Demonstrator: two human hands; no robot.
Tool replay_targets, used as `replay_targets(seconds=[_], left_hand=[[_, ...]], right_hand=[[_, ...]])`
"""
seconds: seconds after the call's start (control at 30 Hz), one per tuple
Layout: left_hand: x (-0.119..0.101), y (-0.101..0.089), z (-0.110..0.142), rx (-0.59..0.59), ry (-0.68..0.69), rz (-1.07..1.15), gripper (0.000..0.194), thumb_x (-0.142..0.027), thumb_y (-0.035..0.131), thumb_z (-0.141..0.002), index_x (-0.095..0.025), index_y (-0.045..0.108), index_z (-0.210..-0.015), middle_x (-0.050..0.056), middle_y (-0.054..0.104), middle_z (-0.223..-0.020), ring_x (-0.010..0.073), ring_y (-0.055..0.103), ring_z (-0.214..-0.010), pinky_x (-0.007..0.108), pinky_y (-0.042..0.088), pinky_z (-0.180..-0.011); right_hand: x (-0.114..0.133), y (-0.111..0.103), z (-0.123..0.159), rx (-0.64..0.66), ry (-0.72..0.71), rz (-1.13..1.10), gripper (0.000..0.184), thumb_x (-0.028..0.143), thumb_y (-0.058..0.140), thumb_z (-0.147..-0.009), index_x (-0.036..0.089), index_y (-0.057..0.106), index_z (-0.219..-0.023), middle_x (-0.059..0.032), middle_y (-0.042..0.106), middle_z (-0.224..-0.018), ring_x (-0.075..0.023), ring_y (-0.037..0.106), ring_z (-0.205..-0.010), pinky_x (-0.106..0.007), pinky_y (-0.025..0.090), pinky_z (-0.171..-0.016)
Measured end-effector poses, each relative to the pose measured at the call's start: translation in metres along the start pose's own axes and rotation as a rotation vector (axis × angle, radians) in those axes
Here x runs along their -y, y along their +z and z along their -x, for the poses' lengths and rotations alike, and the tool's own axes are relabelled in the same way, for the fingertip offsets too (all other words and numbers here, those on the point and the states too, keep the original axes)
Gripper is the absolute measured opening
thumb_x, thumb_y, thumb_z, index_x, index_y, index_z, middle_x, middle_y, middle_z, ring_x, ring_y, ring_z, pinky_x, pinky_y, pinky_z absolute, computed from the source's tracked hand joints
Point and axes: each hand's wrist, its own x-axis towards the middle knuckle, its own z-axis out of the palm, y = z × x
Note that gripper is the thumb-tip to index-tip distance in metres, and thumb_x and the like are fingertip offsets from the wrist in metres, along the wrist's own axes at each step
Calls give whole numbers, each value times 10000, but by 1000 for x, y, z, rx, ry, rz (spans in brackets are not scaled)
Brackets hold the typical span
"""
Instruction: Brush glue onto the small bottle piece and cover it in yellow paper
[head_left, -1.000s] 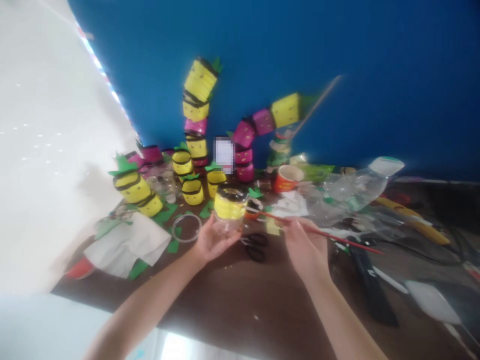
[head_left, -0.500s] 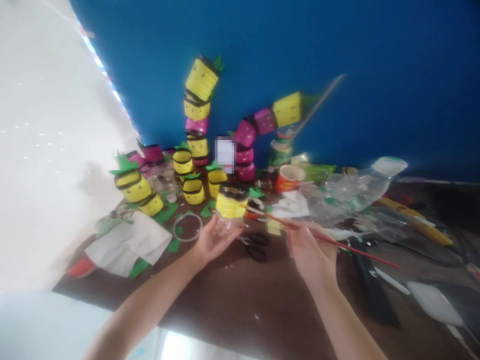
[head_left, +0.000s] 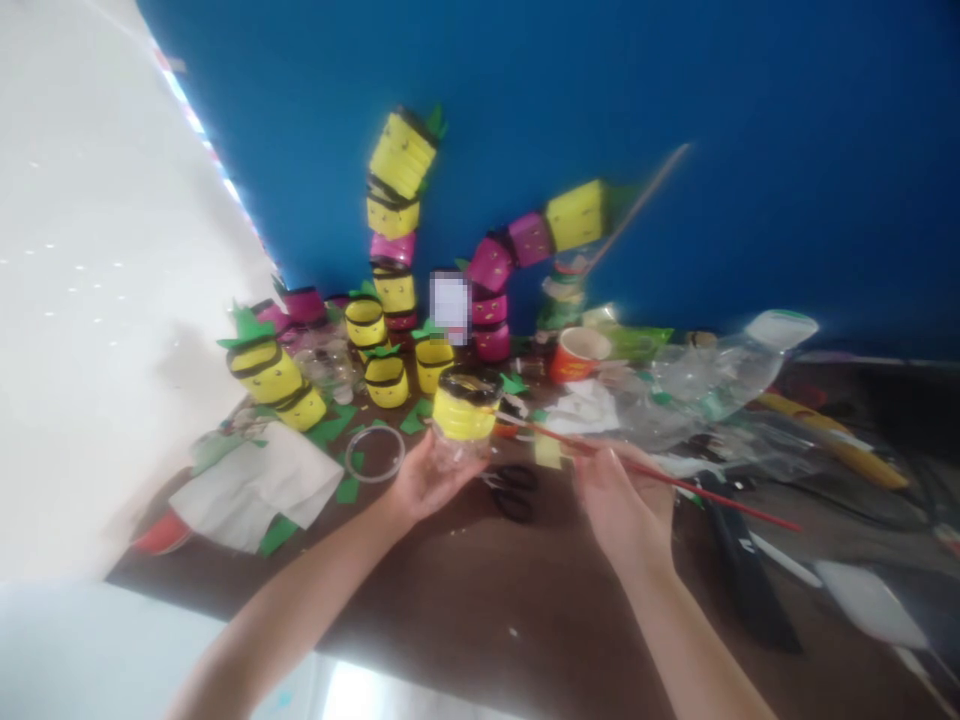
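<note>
A clear plastic cup (head_left: 466, 418), yellow around its upper side and black at the rim, stands upright in my left hand (head_left: 435, 480), whose fingers are wrapped round its clear bottom. My right hand (head_left: 626, 500) pinches a thin red paintbrush (head_left: 720, 502) by its handle. The brush tip rests against or very close to the yellow side of the cup. Under and behind the two hands lie black-handled scissors (head_left: 514, 492) on the brown table (head_left: 480, 620). A small dark pot (head_left: 512, 410), partly hidden by the brush, stands just behind.
Painted yellow cups (head_left: 386, 382) and a magenta stack (head_left: 491, 310) stand at the back by the blue wall. To the right are a red paper cup (head_left: 579, 355), a clear bottle (head_left: 720, 380) and a yellow tool (head_left: 832, 440). White cloth (head_left: 259, 490) and green scraps lie left.
The cup in my left hand has turned or tilted slightly, so more of its black rim shows. The brush has shifted very little against its side.
</note>
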Motion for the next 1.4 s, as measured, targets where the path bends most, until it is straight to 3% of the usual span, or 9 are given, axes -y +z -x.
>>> replay_targets(seconds=[0.3,0.5,0.6,0.67,0.8,1.03,1.23,1.4], left_hand=[[-3,1,1,-20,-54,9,557,-414,568,-839,-84,505,-1283,141,717,-1018,250,681,-937,401,467,-952],[-3,-1,1,-43,-56,18,579,-447,536,-845,-78,488,-1289,147,718,-987,244,686,-899,400,469,-944],[-3,0,1,-45,-35,26,568,-447,523,-850,-67,502,-1272,157,715,-987,243,684,-899,391,484,-923],[-3,0,1,-40,-29,30,557,-443,514,-857,-69,507,-1270,158,713,-999,242,681,-914,387,489,-917],[-4,2,2,-60,-27,42,520,-428,493,-877,-59,528,-1242,162,712,-1006,238,681,-930,368,497,-906],[-1,1,2,-61,9,39,525,-419,511,-875,-75,518,-1271,159,712,-1034,254,668,-993,400,437,-997],[0,1,2,-38,4,19,497,-416,535,-865,-61,564,-1211,162,714,-1033,250,677,-967,389,449,-983],[0,0,2,-14,-1,1,533,-417,535,-867,-81,520,-1280,152,707,-1067,250,670,-991,404,431,-1004]], right_hand=[[-2,-1,-3,-33,-13,55,193,416,782,-683,247,718,-750,7,722,-680,-120,643,-549,-250,502,-536],[-4,-6,-4,-62,21,136,238,443,751,-700,223,698,-772,40,616,-503,-73,439,-330,-206,321,-339],[-5,-10,-5,-114,61,165,254,443,750,-693,206,696,-765,29,636,-515,-70,422,-318,-195,265,-308],[-4,-11,-6,-155,35,155,235,421,754,-693,201,695,-753,13,675,-566,-91,504,-365,-208,351,-344],[1,-9,-6,-179,-57,34,200,370,804,-637,221,693,-710,2,736,-683,-147,684,-587,-267,540,-582],[3,-6,6,-181,-41,150,267,363,847,-584,194,642,-617,-24,736,-630,-219,728,-659,-304,558,-599],[2,-4,9,-145,-155,272,303,387,783,-685,200,562,-596,-1,691,-547,-196,694,-533,-349,584,-621],[8,4,13,-71,-214,375,259,365,736,-745,217,566,-618,-36,745,-656,-220,728,-638,-384,602,-695]])
